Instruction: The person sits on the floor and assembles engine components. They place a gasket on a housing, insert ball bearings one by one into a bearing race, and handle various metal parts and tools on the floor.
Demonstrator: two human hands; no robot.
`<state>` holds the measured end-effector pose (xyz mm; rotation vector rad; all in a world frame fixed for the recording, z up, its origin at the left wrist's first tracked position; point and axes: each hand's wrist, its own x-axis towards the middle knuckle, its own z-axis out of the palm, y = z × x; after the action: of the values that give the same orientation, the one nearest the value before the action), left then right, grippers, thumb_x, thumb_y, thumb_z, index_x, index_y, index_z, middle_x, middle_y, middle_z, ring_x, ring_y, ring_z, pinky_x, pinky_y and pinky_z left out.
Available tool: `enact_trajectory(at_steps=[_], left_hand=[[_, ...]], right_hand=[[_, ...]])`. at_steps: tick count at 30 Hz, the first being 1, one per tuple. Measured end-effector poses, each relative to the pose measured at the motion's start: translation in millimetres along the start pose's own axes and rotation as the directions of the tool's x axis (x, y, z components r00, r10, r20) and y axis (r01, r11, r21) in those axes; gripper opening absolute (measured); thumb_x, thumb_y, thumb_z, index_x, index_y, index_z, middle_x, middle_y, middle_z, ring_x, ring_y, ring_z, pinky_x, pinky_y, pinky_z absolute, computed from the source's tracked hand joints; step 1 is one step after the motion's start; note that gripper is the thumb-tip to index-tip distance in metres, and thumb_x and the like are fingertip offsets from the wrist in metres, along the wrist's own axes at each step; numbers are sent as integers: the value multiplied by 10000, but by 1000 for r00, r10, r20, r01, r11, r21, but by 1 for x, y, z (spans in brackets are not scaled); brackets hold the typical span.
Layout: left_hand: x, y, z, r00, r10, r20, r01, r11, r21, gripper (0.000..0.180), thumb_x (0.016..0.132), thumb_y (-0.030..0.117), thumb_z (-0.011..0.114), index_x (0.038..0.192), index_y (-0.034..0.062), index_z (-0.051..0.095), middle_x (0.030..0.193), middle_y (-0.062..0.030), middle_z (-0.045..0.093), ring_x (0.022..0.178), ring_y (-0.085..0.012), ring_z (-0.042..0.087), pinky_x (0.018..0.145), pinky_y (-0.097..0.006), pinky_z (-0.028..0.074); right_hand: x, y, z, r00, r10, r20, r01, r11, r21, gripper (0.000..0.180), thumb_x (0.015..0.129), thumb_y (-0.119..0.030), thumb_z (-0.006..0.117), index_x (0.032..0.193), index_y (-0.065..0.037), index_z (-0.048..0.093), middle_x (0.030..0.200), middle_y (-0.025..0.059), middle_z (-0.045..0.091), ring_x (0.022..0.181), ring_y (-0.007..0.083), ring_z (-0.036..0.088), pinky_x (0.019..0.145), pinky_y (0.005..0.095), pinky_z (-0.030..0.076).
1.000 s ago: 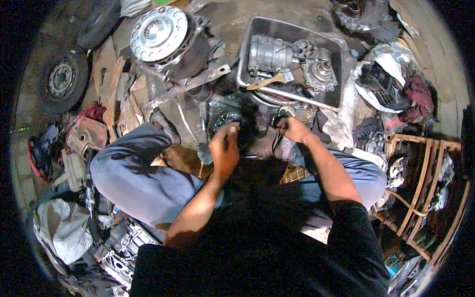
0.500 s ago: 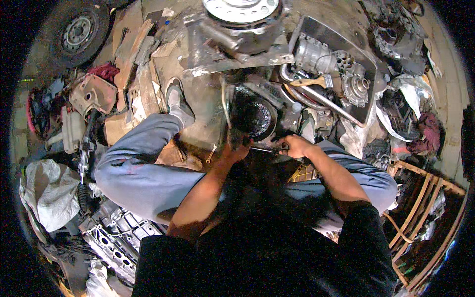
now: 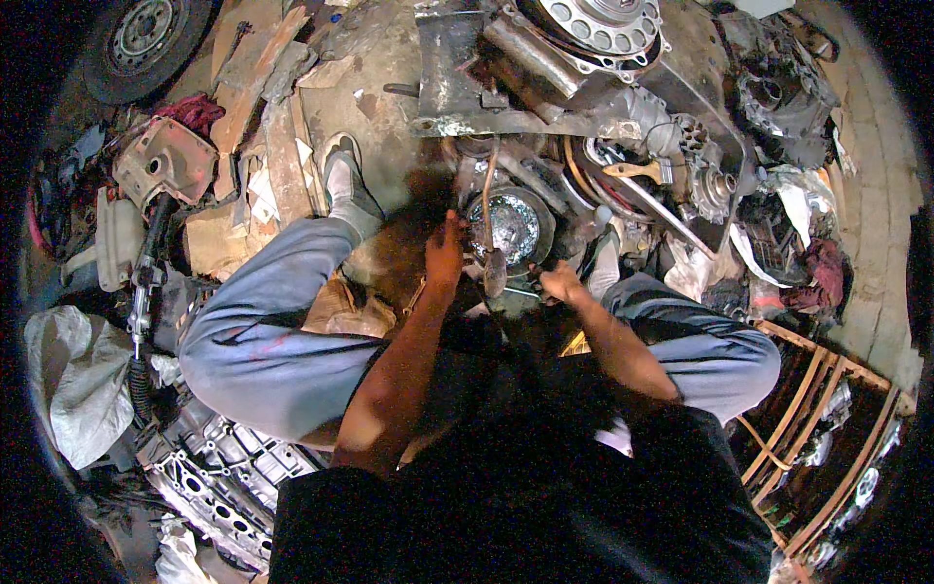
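Observation:
A dark round housing point(image 3: 545, 234) with a wet, shiny metal centre lies between my legs. Across its left side runs a thin brownish bar point(image 3: 489, 195) with a thick rounded end towards me. My left hand point(image 3: 445, 255) is just left of the housing, its fingers partly stretched upward and nothing plainly held. At the near right rim, my right hand point(image 3: 562, 282) is closed on a thin shiny metal rod point(image 3: 523, 291) that points left. Shadow hides part of what lies below the hands.
Beyond the housing stands a large metal assembly point(image 3: 467, 88) with a silver holed disc point(image 3: 608, 27). To its right, a tray point(image 3: 732, 136) holds metal parts and a paintbrush point(image 3: 642, 169). A wooden crate point(image 3: 822, 370) is at right, an engine casting point(image 3: 219, 487) at lower left.
My left hand has moved up, away from the rod near my right hand. The brownish bar now crosses the housing. The large assembly appears farther right, covering part of the tray; the view shifted too.

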<state>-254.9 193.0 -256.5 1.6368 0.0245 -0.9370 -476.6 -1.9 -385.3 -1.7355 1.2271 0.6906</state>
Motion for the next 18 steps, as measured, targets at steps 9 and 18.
enact_trajectory(at_steps=[9,18], left_hand=[[-50,99,0,830,18,558,316,809,-496,528,1037,483,398,1440,145,352,1198,-182,625,830,-293,697,657,-373,574],[-44,98,2,871,-89,484,266,913,-310,894,936,799,222,1253,64,619,744,-112,692,693,-232,652,700,-339,486]], right_hand=[[-29,-26,23,915,27,-402,-29,1000,0,601,829,-524,663,909,70,704,916,277,706,888,405,699,812,441,546],[-100,-46,-28,832,-67,-551,48,998,-48,504,929,-473,635,969,24,706,994,268,698,941,430,678,829,487,527]])
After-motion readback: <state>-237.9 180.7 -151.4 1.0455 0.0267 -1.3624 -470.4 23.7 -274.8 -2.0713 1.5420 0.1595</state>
